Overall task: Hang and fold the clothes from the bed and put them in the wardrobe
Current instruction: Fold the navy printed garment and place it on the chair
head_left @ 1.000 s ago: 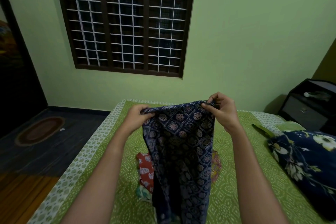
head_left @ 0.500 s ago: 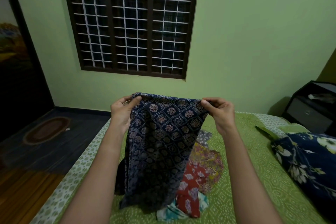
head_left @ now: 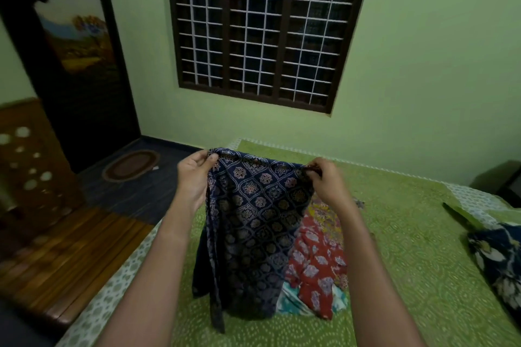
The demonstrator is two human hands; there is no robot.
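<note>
Head view shows two hands holding a blue cloth (head_left: 253, 220) up over the bed (head_left: 408, 234). The left hand (head_left: 194, 177) pinches one top corner and the right hand (head_left: 327, 186) pinches the other, so each grip is closed tight on the top edge of the cloth. The hands are held apart. I think that is so the cloth hangs flat and straight, which makes it easy to fold or hang up. The cloth reaches down to the bed, near the bed's left side. A pile (head_left: 313, 298) of other clothes lies on the bed just behind it, with a red cloth (head_left: 315, 262) on top. They seem to be left there to wait their turn. A dark flower pillow (head_left: 499, 262) sits at the right side of the bed. Most of the job looks not done yet, as the pile is not folded.
</note>
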